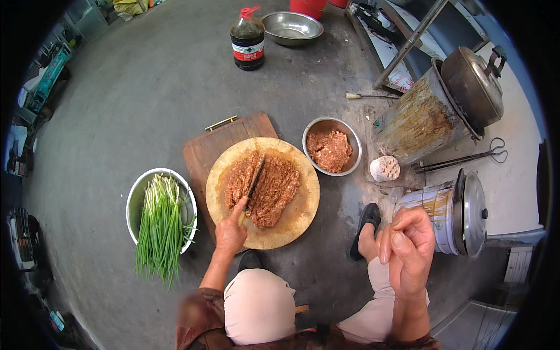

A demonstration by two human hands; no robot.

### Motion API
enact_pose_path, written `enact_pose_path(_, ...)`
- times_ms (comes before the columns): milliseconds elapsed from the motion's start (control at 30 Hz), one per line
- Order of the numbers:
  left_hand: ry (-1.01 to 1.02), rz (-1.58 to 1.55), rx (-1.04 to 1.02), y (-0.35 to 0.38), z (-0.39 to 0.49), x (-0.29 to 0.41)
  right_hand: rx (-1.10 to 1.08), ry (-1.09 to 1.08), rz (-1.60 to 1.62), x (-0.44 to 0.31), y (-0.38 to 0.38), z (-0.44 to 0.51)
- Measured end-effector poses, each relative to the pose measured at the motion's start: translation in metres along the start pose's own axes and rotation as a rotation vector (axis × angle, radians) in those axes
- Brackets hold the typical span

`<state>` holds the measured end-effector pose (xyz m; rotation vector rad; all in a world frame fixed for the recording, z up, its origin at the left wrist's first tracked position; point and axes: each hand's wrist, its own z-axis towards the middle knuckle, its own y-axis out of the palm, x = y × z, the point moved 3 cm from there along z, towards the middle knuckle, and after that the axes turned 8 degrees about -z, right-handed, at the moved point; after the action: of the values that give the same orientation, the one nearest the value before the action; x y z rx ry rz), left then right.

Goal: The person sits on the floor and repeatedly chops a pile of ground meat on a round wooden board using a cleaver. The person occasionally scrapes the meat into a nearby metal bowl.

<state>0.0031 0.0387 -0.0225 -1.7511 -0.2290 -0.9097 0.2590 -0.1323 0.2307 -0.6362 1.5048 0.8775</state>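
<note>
My left hand (231,232) grips the handle of a cleaver (256,179), index finger laid along the blade's spine. The blade stands on edge in a spread of minced meat (273,188), which covers much of a round wooden chopping block (306,210). Raised above my right knee, my right hand (409,249) has its fingers curled in, and nothing shows in it. Right of the block, a steel bowl (357,153) holds more minced meat (330,151). On the left, a bunch of green onions (159,227) hangs over the rim of a metal basin (132,205).
Beneath the block is a wooden board (197,157). Beyond stand a jug of dark sauce (247,43) and a steel basin (293,30). At right are a rusty stove (415,118) with a pot (470,87), tongs (459,162), a coal briquette (385,169) and a lidded bucket (431,214).
</note>
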Motion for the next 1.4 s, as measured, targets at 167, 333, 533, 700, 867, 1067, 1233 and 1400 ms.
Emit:
enact_pose_path(167, 0.006, -0.200, 0.164, -0.028, -0.011, 0.020, 0.004, -0.005, -0.014, -0.001, -0.002, -0.006)
enact_pose_path(333, -0.094, 0.016, -0.025, -0.010, 0.004, 0.003, 0.005, 0.011, -0.011, 0.001, -0.003, -0.004)
enact_pose_path(533, 0.003, -0.220, 0.169, -0.010, -0.011, 0.015, 0.005, 0.016, -0.026, 0.002, 0.002, -0.003)
enact_pose_path(700, -0.050, -0.116, -0.024, -0.014, -0.002, 0.015, 0.003, 0.005, -0.016, 0.001, -0.003, -0.003)
enact_pose_path(867, -0.161, -0.128, 0.157, -0.018, -0.022, -0.019, -0.017, 0.004, -0.021, 0.002, 0.003, -0.003)
enact_pose_path(1067, -0.138, -0.316, 0.073, -0.037, -0.021, -0.004, -0.018, -0.007, -0.041, 0.000, 0.000, -0.005)
enact_pose_path(1233, -0.246, 0.027, 0.009, -0.006, -0.015, -0.019, -0.015, 0.016, -0.033, 0.003, 0.007, 0.000)
enact_pose_path(1400, -0.114, -0.310, 0.079, -0.032, -0.024, 0.012, -0.006, -0.017, -0.041, 0.001, 0.000, -0.006)
